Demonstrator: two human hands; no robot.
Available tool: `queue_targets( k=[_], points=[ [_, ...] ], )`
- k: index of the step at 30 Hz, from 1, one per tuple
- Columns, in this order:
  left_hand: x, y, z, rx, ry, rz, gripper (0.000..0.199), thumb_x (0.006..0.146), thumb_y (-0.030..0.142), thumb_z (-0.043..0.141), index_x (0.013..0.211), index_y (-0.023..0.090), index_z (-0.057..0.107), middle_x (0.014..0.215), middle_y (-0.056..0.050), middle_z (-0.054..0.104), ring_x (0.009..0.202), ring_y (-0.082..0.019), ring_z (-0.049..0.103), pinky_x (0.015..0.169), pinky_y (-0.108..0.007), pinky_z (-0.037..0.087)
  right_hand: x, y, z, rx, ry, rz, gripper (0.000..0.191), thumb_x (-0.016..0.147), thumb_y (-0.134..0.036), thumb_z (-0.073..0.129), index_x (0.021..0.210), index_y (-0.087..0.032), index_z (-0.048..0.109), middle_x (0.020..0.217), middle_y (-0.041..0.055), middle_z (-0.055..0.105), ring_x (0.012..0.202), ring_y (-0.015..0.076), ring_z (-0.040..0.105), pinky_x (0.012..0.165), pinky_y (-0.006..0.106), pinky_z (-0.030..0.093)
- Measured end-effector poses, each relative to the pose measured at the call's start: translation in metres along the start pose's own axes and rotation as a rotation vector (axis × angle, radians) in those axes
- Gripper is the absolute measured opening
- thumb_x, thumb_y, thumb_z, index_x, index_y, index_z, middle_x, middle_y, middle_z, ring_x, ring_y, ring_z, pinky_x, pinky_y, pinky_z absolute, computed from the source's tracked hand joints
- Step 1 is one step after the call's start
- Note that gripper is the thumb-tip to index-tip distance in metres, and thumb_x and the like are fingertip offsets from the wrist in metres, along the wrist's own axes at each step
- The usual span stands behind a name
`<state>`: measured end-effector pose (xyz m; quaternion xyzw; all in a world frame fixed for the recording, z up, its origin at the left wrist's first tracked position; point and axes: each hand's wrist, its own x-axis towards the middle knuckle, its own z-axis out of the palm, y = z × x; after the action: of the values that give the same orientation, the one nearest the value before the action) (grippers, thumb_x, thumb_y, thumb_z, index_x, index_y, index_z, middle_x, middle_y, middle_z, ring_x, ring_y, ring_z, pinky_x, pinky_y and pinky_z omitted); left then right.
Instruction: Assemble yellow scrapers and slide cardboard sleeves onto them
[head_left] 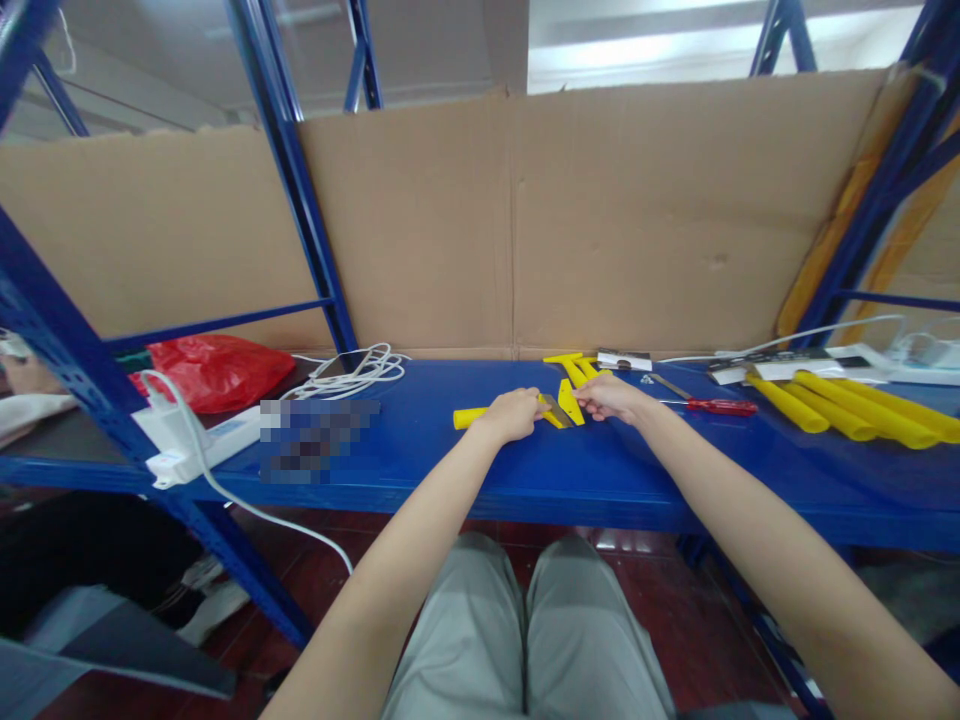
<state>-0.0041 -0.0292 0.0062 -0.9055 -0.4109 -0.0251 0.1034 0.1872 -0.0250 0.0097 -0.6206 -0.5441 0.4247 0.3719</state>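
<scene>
My left hand (514, 414) is closed around a yellow-handled scraper (469, 417); the handle's end sticks out to the left and the metal blade end to the right. In my right hand (609, 397), the fingers pinch a flat yellow plate (569, 402) with slanted edges. It is close beside the scraper's blade end; whether they touch I cannot tell. Just behind the right hand lie yellow scraper parts (570, 364), partly hidden by it. To the right of that hand are a red-handled screwdriver (720, 407), a thin metal blade (670, 386) and small screws (646, 379).
Several yellow tube handles (832, 410) lie on the right of the blue bench (427, 455). On the left are a white power strip (225, 437), coiled white cable (367, 372) and a red plastic bag (217, 370). A cardboard wall (420, 230) closes the back between blue posts.
</scene>
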Motion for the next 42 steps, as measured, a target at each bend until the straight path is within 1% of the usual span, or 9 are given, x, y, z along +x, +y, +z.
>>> queue_targets(
  k=[4, 6, 10, 15, 17, 22, 25, 30, 42],
  points=[
    [0.001, -0.001, 0.001, -0.015, 0.007, 0.011, 0.033, 0.098, 0.023, 0.044, 0.123, 0.022, 0.066, 0.117, -0.009, 0.063, 0.11, -0.024, 0.063, 0.088, -0.03, 0.05, 0.001, 0.001, 0.001, 0.059, -0.037, 0.021, 0.026, 0.088, -0.007, 0.052, 0.066, -0.018, 0.046, 0.052, -0.0061, 0.04, 0.04, 0.0031, 0.032, 0.035, 0.015, 0.025],
    [0.002, -0.002, 0.003, -0.038, 0.028, 0.007, 0.033, 0.097, 0.022, 0.047, 0.126, 0.021, 0.063, 0.119, -0.009, 0.064, 0.111, -0.024, 0.063, 0.09, -0.03, 0.05, 0.002, 0.001, 0.002, 0.08, -0.052, 0.031, 0.025, 0.087, -0.008, 0.054, 0.067, -0.019, 0.044, 0.052, -0.0066, 0.038, 0.039, 0.0028, 0.029, 0.033, 0.015, 0.022],
    [0.004, -0.004, 0.007, -0.091, 0.074, -0.013, 0.045, 0.095, 0.022, 0.054, 0.14, 0.02, 0.052, 0.127, -0.011, 0.063, 0.12, -0.025, 0.06, 0.096, -0.031, 0.048, 0.006, 0.002, 0.007, 0.075, -0.085, 0.024, 0.024, 0.086, -0.011, 0.057, 0.068, -0.02, 0.043, 0.051, -0.0075, 0.037, 0.038, 0.0021, 0.024, 0.033, 0.014, 0.017],
    [0.005, -0.005, 0.009, -0.122, 0.072, -0.021, 0.055, 0.094, 0.022, 0.056, 0.147, 0.021, 0.043, 0.133, -0.012, 0.061, 0.123, -0.026, 0.058, 0.098, -0.032, 0.047, 0.011, 0.003, 0.011, 0.005, -0.113, 0.011, 0.025, 0.086, -0.013, 0.056, 0.065, -0.019, 0.045, 0.051, -0.0052, 0.04, 0.037, 0.0018, 0.024, 0.032, 0.015, 0.014],
    [0.005, -0.005, 0.009, -0.113, 0.068, -0.016, 0.054, 0.094, 0.022, 0.055, 0.147, 0.021, 0.044, 0.131, -0.012, 0.062, 0.121, -0.026, 0.059, 0.097, -0.032, 0.047, 0.013, 0.004, 0.012, -0.014, -0.113, -0.006, 0.027, 0.085, -0.014, 0.057, 0.062, -0.019, 0.045, 0.051, -0.0036, 0.042, 0.037, 0.0016, 0.024, 0.032, 0.016, 0.014],
    [0.006, -0.005, 0.01, -0.082, 0.071, 0.0, 0.044, 0.094, 0.022, 0.055, 0.138, 0.022, 0.053, 0.125, -0.011, 0.064, 0.116, -0.025, 0.061, 0.095, -0.032, 0.047, 0.018, 0.007, 0.013, -0.055, -0.104, -0.062, 0.027, 0.081, -0.017, 0.06, 0.057, -0.019, 0.049, 0.054, 0.0016, 0.046, 0.038, 0.0025, 0.027, 0.032, 0.019, 0.015],
    [0.006, -0.004, 0.01, -0.076, 0.074, -0.004, 0.044, 0.094, 0.022, 0.055, 0.138, 0.022, 0.053, 0.123, -0.01, 0.064, 0.115, -0.025, 0.062, 0.093, -0.032, 0.048, 0.021, 0.009, 0.013, -0.053, -0.114, -0.077, 0.027, 0.079, -0.018, 0.064, 0.057, -0.02, 0.049, 0.057, 0.0033, 0.048, 0.038, 0.0026, 0.028, 0.031, 0.02, 0.015],
    [0.005, -0.003, 0.008, -0.073, 0.069, 0.008, 0.045, 0.094, 0.02, 0.056, 0.138, 0.021, 0.054, 0.121, -0.01, 0.065, 0.114, -0.025, 0.062, 0.094, -0.032, 0.048, 0.02, 0.009, 0.013, -0.05, -0.116, -0.089, 0.022, 0.079, -0.023, 0.065, 0.061, -0.02, 0.053, 0.057, 0.0027, 0.049, 0.037, 0.0031, 0.029, 0.028, 0.02, 0.015],
    [0.005, -0.004, 0.01, -0.087, 0.076, 0.0, 0.049, 0.093, 0.02, 0.056, 0.142, 0.02, 0.05, 0.126, -0.011, 0.063, 0.117, -0.026, 0.061, 0.096, -0.033, 0.048, 0.02, 0.008, 0.012, -0.007, -0.145, -0.071, 0.017, 0.079, -0.021, 0.066, 0.067, -0.019, 0.056, 0.05, -0.0024, 0.044, 0.033, 0.0022, 0.028, 0.029, 0.018, 0.015]
  ],
)
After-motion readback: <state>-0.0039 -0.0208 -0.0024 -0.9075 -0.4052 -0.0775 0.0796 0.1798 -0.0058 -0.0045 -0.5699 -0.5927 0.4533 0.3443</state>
